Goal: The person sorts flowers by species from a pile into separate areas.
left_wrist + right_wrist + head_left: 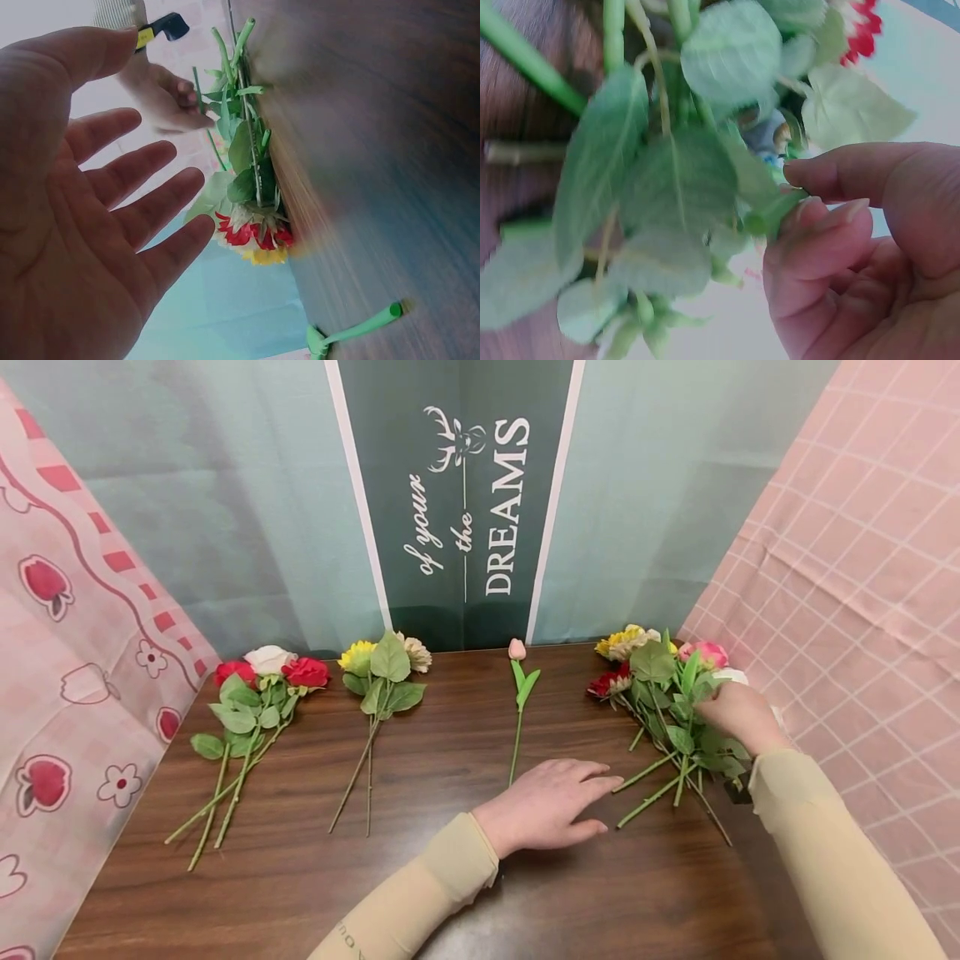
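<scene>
Green stems [660, 768] pinched by right hand [738, 714]; left hand [547, 806] flat.

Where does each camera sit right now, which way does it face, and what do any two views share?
Head: worn high, looking forward and down at the wooden table, both hands and sleeves showing.
Left wrist: looks past the open left hand toward the mixed flower pile.
Right wrist: looks close at the right hand pinching a leafy stem.
Shared: all three show the flower pile; head and left wrist both show the right hand.
</scene>
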`<control>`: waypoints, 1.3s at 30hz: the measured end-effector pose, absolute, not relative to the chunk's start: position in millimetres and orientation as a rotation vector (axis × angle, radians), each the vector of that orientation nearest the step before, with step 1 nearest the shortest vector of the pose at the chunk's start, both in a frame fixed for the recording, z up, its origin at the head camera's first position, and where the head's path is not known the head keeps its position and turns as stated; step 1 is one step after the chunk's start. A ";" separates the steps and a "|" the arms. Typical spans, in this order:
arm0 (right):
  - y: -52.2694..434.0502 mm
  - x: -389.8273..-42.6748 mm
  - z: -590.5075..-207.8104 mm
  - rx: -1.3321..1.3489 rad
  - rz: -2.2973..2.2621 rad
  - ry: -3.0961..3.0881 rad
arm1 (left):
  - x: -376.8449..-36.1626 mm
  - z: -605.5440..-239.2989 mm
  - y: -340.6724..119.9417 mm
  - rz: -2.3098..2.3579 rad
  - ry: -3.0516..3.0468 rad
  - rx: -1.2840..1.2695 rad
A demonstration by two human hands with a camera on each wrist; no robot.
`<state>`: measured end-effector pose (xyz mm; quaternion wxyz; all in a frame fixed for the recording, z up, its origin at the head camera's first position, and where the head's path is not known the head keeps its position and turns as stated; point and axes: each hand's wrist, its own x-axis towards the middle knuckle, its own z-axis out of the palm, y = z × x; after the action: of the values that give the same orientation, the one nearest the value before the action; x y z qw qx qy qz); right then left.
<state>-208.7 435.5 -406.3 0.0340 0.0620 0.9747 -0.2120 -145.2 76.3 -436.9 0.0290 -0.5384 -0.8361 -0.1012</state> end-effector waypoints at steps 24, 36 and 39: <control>255.9 -200.1 -416.2 -0.162 -1.612 2.575 | -212.1 -412.7 3.7 -1.553 -2.603 -0.597; 177.1 -193.4 -433.1 -0.391 -1.671 2.388 | -234.5 -418.1 -23.8 -2.272 -2.264 -0.318; 170.2 -195.4 -438.6 -0.400 -1.691 2.361 | -237.0 -418.5 -25.7 -2.312 -2.231 -0.299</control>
<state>-195.4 170.2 -438.6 0.1047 -0.1356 0.8010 -0.5736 -237.0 -25.7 -418.5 -0.0423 -0.0925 -0.6908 -0.7158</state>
